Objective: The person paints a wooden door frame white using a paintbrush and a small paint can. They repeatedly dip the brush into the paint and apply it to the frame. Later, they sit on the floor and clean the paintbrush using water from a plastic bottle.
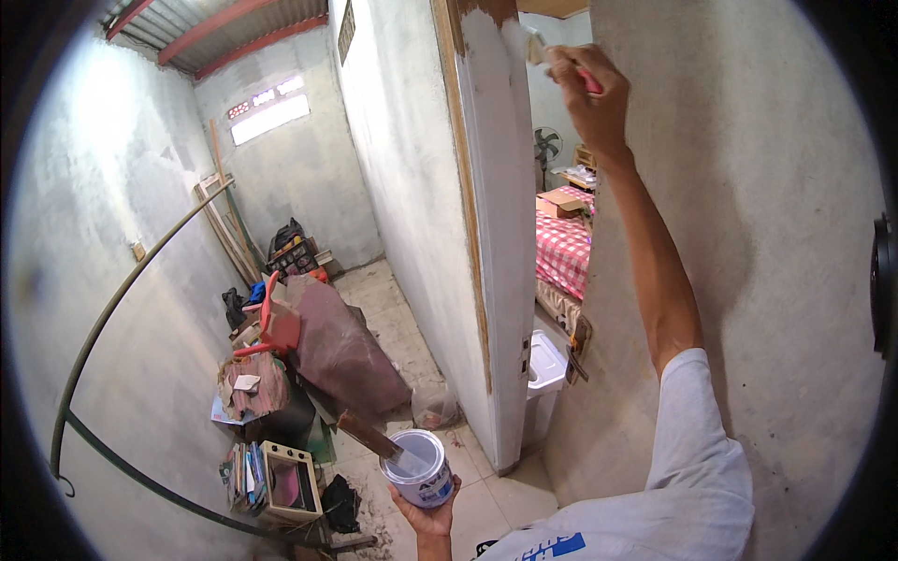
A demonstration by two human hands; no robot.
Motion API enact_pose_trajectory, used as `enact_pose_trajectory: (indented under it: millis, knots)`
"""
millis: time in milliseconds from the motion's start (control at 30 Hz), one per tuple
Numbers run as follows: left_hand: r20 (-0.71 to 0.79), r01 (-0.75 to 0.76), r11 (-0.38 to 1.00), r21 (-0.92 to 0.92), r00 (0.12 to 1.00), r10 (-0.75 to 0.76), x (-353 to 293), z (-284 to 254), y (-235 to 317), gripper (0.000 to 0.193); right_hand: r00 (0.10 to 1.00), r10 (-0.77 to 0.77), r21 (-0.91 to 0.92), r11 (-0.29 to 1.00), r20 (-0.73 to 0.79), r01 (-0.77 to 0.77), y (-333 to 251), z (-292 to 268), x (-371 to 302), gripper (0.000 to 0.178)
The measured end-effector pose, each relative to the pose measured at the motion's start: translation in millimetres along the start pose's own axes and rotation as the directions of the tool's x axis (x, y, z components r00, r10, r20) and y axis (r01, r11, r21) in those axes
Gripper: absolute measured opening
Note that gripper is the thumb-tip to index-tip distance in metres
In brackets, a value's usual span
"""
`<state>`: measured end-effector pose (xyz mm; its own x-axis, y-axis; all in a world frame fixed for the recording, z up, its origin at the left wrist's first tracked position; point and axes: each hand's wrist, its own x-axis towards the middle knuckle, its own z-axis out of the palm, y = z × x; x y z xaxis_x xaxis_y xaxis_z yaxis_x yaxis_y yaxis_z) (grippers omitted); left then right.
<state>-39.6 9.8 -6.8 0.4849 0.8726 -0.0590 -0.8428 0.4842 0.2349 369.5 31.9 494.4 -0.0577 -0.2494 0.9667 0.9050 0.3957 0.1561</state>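
My right hand [593, 98] is raised high, its fingers closed round the red handle of a paintbrush [535, 47]. The bristles are close to the top of a white-painted door frame [499, 206]; whether they touch it I cannot tell. Brown wood shows bare at the frame's top and along its left edge. Low in front of me, my left hand [428, 514] holds a paint can [418, 486] from below and the side. The can is uncovered, with whitish paint inside. A wooden stick [368, 436] leans out over its rim.
Through the doorway are a bed with a checked cover [564, 245], a fan [547, 143] and a white lidded bin [545, 365]. On the left lie a red plastic chair [278, 323], a maroon slab [341, 346], books [245, 477] and a toaster oven [291, 481]. A curved metal bar [122, 290] crosses there.
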Motion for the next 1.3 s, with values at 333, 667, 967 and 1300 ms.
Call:
enact_pose_trajectory:
  millis: [333,667,967,1300]
  knots:
    - [-0.019,0.023,0.999,-0.044,1.0,-0.024,0.7,-0.9,1.9,0.091,0.965,0.25,0.133,0.957,0.076,-0.258,-5.4,-21.2,-12.5,0.013]
    - [0.002,0.019,1.0,-0.02,1.0,-0.019,-4.8,5.3,1.5,0.088,0.958,0.195,-0.09,0.98,0.211,-0.18,-0.1,-7.2,16.1,0.016]
    - [-0.001,-0.011,1.0,-0.012,1.0,0.011,-6.3,3.7,0.2,0.087,0.989,-0.075,0.011,0.997,0.13,0.075,-6.1,27.7,15.0,0.016]
    - [-0.006,-0.047,0.998,-0.031,0.999,0.047,-9.9,1.2,-0.5,0.089,0.953,-0.134,-0.192,0.963,0.272,0.19,-16.8,23.8,16.7,0.011]
